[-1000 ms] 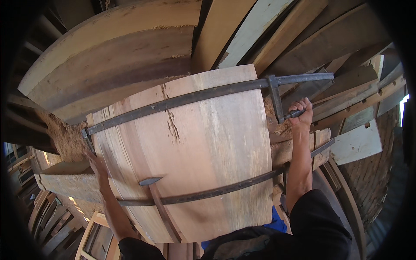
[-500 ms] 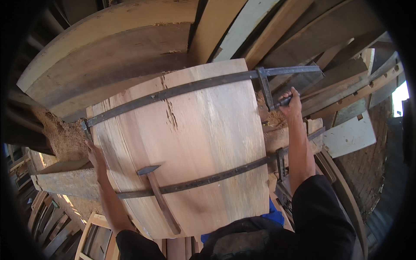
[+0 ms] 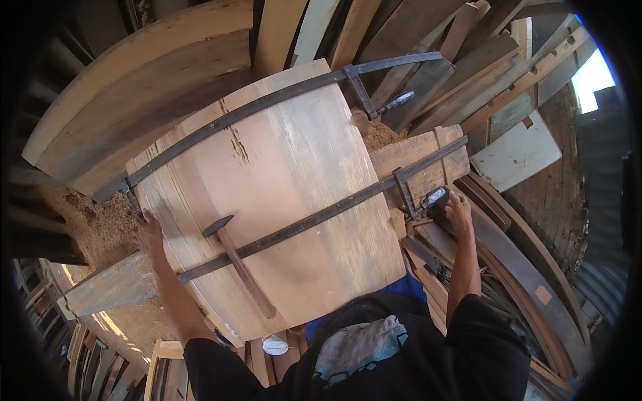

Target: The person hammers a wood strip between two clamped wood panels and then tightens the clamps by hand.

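- My right hand has moved from the upper clamp down to the lower dark metal bar clamp, fingers closed on its screw handle.
- My left hand stays open, flat on the left edge of the wide pale glued wooden panel at frame centre; I judge that tightening goes on there.

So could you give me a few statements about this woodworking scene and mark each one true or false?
1. Two long metal bar clamps cross the wooden panel. True.
2. The right hand grips the handle of the nearer clamp. True.
3. The hammer is in the left hand. False: it lies on the panel, and the left hand rests at the panel's edge.
4. The farther clamp is being turned. False: no hand touches it.
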Demonstrator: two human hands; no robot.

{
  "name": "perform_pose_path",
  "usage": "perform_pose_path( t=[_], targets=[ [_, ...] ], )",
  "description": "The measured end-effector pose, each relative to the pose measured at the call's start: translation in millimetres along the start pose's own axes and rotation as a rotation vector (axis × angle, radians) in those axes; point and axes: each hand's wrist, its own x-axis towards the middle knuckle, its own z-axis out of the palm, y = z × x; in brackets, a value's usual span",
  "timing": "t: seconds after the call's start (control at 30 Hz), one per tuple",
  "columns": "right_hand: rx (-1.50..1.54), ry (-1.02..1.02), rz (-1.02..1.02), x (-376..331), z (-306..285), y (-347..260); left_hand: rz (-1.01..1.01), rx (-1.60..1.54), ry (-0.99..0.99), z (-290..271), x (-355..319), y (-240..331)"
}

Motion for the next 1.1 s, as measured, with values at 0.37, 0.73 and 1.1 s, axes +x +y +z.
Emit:
perform_pose_path(
  t=[0.37, 0.73, 1.1],
  targets=[
    [0.867, -0.486, 0.237, 9.9, 51.3, 48.6, 0.787, -0.354, 0.193, 21.3, -333.8, 43.5],
    [1.047, -0.879, 0.324, -21.8, 21.1, 66.5, 0.916, -0.258, 0.215, 27.4, -372.5, 117.6],
    [1.895, -1.095, 0.105, -31.9, 91.9, 96.1, 0.917, -0.277, 0.31, 56.9, -366.0, 126.8]
  ],
)
